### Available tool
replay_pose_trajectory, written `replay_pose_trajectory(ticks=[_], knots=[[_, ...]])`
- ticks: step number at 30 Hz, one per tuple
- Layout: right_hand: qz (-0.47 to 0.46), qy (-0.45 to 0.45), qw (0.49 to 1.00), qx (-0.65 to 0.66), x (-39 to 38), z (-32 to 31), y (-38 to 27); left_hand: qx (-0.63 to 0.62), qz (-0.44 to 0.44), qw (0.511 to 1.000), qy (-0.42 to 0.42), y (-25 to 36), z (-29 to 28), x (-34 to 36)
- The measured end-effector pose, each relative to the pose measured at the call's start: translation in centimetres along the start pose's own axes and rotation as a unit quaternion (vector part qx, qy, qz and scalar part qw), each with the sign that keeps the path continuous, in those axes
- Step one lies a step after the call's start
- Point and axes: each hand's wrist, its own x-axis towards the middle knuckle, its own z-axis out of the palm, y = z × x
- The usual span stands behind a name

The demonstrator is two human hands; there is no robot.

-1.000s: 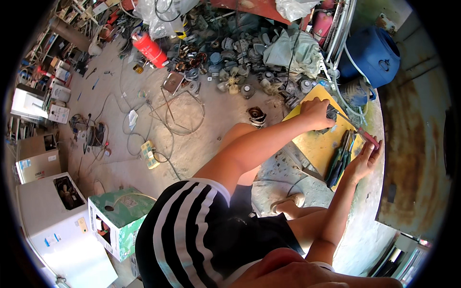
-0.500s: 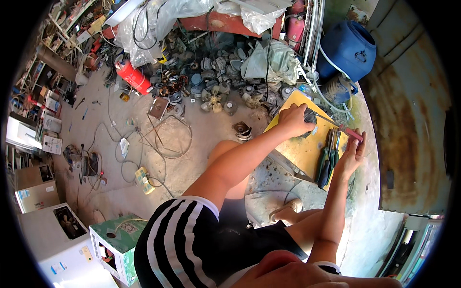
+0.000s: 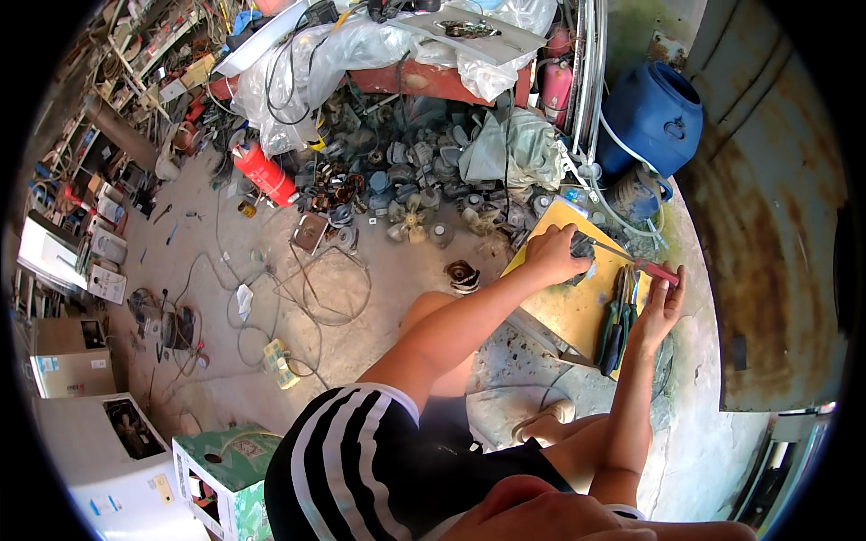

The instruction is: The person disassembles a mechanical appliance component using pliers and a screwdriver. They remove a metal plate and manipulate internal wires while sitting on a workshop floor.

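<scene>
My left hand is closed round a small dark part above a yellow board. Its details are mostly hidden by my fingers. Between the fingers of my right hand is the red handle of a screwdriver. The screwdriver's thin shaft points left, its tip end at or close to the dark part; I cannot tell whether it touches. Below the shaft, several hand tools lie side by side on the board, among them pliers with dark green handles.
Motor parts and fans are heaped under a red-edged bench. A red cylinder lies at the left of the heap. A blue barrel stands far right beside a rusty metal panel. Loose cable loops over the floor.
The whole view has shifted, bringing more of the bench top into sight. Both hands keep nearly the same hold and place over the board.
</scene>
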Motion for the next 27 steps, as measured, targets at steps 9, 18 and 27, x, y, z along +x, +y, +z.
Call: replay_pose_trajectory(ticks=[9, 18, 27], knots=[[-0.013, -0.006, 1.000, 0.013, 0.8, -1.5, 1.2, -0.008, -0.006, 1.000, -0.013, 0.3, -0.6, -0.2], [0.085, 0.029, 0.996, 0.021, 0.7, -1.3, 0.7, -0.011, 0.003, 1.000, -0.003, 0.1, -0.1, -0.2], [-0.076, -0.024, 0.997, -0.012, 0.1, -0.4, 0.1, -0.012, 0.000, 1.000, 0.006, -0.3, 0.2, 0.0]])
